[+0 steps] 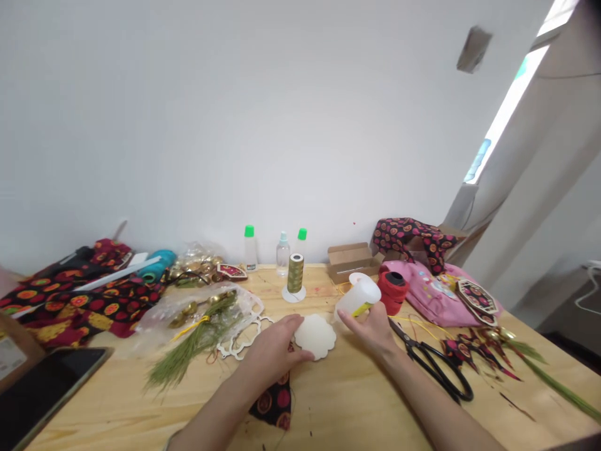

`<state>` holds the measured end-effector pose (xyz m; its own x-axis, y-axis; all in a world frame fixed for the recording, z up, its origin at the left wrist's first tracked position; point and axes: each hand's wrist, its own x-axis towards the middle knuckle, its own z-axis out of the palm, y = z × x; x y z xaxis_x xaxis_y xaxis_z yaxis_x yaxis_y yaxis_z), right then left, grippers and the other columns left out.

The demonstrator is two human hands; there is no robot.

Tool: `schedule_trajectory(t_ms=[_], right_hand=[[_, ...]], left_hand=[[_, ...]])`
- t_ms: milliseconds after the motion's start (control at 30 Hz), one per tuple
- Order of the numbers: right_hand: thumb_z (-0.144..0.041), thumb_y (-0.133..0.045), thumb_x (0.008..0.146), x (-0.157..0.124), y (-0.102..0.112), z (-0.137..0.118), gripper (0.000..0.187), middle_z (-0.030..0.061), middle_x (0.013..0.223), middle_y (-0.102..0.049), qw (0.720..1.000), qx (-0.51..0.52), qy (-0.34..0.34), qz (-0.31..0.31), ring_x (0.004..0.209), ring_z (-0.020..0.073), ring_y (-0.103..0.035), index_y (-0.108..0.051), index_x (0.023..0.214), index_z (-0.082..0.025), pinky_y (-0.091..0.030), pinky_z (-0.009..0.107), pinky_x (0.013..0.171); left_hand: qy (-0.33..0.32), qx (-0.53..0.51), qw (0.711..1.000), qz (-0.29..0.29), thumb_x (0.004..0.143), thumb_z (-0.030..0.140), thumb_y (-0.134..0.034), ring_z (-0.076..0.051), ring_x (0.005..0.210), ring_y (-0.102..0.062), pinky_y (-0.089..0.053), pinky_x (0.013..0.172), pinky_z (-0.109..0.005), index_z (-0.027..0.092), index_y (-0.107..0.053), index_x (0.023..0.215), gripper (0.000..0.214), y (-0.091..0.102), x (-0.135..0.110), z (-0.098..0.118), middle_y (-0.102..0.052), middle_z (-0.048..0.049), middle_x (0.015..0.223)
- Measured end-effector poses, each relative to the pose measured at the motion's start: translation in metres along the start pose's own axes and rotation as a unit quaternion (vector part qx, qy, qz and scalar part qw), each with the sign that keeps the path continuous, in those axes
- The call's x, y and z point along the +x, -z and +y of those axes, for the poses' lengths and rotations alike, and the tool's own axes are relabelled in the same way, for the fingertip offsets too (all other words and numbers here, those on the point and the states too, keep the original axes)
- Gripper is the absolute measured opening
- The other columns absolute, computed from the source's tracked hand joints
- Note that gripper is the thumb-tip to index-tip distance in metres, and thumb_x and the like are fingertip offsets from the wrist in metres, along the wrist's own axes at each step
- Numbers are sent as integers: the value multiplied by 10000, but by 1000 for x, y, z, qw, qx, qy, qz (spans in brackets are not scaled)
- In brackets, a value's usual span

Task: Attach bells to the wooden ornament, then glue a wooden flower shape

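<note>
My left hand (275, 349) pinches the left edge of a white scalloped disc (315, 336) that lies on the wooden table (357, 407). A piece of dark patterned cloth (275, 401) sticks out from under that hand. My right hand (373, 326) is closed around a tilted translucent white bottle (359, 295) with a yellow tip pointing down towards the disc. The bottle sits just right of the disc.
Black scissors (434, 363) lie right of my right hand, with red thread spools (393, 289) and pink cloth (434, 294) behind. White scalloped cut-out frames (244, 338), green fibres (192, 347), a plastic bag (197, 307), a gold thread cone (295, 274), small bottles (282, 254) and a tablet (42, 391) lie around.
</note>
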<state>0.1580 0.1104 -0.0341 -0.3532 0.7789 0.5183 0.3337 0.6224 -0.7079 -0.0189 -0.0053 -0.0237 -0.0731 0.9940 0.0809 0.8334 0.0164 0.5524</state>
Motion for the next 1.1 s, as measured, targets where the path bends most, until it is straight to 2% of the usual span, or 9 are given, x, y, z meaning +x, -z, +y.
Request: schedule_trajectory(t_ms=[267,433,667,900,1100], right_hand=[[-414,-569,640,-1,-1,3,284,51,694,-603,998,-39,26,51,609,192,-566,-531,772,-165,-476,322,591],[-415,-566,628,-1,-1,2,273,34,618,-585,993,-73,57,70,552,182,-552,-523,728,-165,-470,309,545],[-402,-581,603,0,1,-1,267,33,614,-577,988,-83,67,108,561,187,-551,-523,717,-166,-459,304,540],[-451,-569,595,-4,3,1,298,28,600,-554,988,-92,62,108,551,175,-523,-523,694,-174,-436,296,534],[-436,-573,598,-7,6,-3,295,21,619,-562,985,-96,108,90,563,164,-512,-546,750,-184,-432,282,559]], left_hand=[[-15,-14,1000,-14,599,364,-608,-213,1000,-500,-359,848,-286,197,-524,1084,520,8,3,-6,-563,-60,1118],[-17,-22,999,-19,606,356,-595,-213,978,-519,-377,833,-283,187,-536,1076,503,11,2,-3,-576,-56,1106],[-20,-28,999,-18,610,356,-589,-217,1009,-512,-364,876,-290,160,-544,1071,504,13,3,-2,-570,-74,1120],[-9,-52,998,-34,662,409,-536,-216,1040,-491,-354,893,-301,144,-519,1101,513,16,2,-1,-533,-83,1167],[-6,-54,998,-31,646,398,-557,-232,1011,-510,-362,883,-319,147,-547,1066,490,16,3,-1,-564,-83,1127]])
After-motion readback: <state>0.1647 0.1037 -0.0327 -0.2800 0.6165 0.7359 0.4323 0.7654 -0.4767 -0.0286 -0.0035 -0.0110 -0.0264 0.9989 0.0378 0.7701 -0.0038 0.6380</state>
